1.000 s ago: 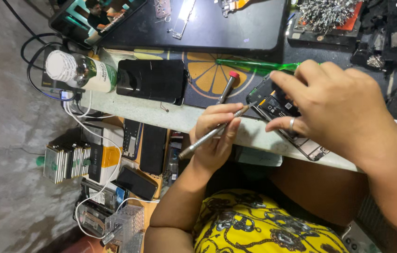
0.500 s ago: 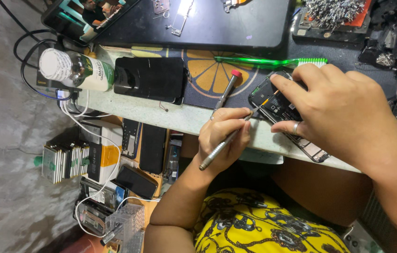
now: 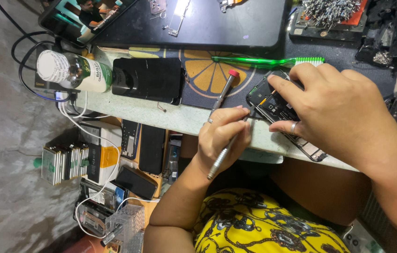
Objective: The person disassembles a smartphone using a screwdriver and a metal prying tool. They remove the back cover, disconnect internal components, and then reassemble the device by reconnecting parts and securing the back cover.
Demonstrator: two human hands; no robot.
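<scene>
Just left of the opened black smartphone (image 3: pixel 273 107), which lies at the near edge of the pale counter (image 3: pixel 161 116), your left hand (image 3: pixel 222 136) has its grip clenched on a slim silver screwdriver (image 3: pixel 217 164), pen-fashion for fine control. Your right hand (image 3: pixel 344 107) clasps the smartphone, steadying it.

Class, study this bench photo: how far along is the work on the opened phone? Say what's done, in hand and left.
Done: the phone has its back off, inner parts showing. In hand: the right hand pins it at the bench edge while the left hand holds a metal tool, tip at its open side. Left: the phone lies open, no cover refitted.
</scene>
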